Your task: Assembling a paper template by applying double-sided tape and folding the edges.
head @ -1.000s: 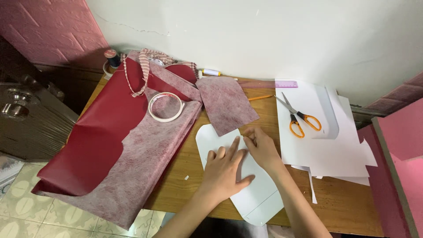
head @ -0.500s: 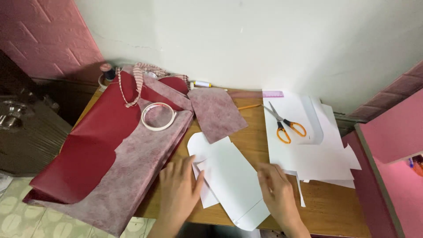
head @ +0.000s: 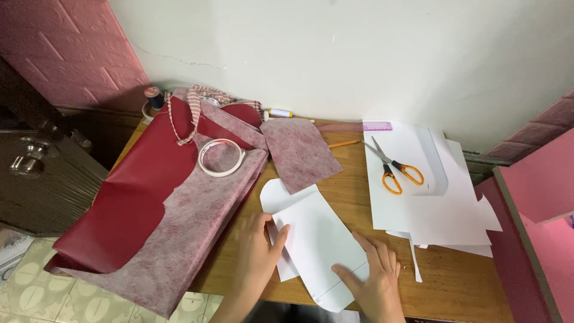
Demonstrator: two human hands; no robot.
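Head view: a wooden table (head: 454, 287) stands against a pale wall, and at its near edge, about six o'clock in the frame, a white paper pattern piece (head: 320, 245) with one rounded end lies flat on a second white sheet that peeks out at its ten o'clock. The left hand (head: 258, 251) lies flat at the pattern's nine o'clock edge, fingers loosely spread and curling over the paper's border, pressing rather than gripping. The right hand (head: 373, 276) rests palm-down on the pattern's four o'clock corner, fingers extended and unclenched, pinning the sheet to the wood. Judging from this, the sheets are being squared against each other; doing that well means keeping both palms flat, sliding the top sheet only in small nudges from the left edge while the right hand anchors it, and checking that the rounded ends match before lifting any pressure. At twelve o'clock from the pattern lies a mottled pink fabric piece (head: 299, 152), touching the lower sheet's top. At ten o'clock, dark red material (head: 134, 191) and more mottled pink lining drape over the table's left edge, with a white tape ring (head: 221, 157) on top. At two o'clock, orange-handled scissors (head: 394, 167) rest on a stack of white paper sheets (head: 454, 209), well apart from both hands.
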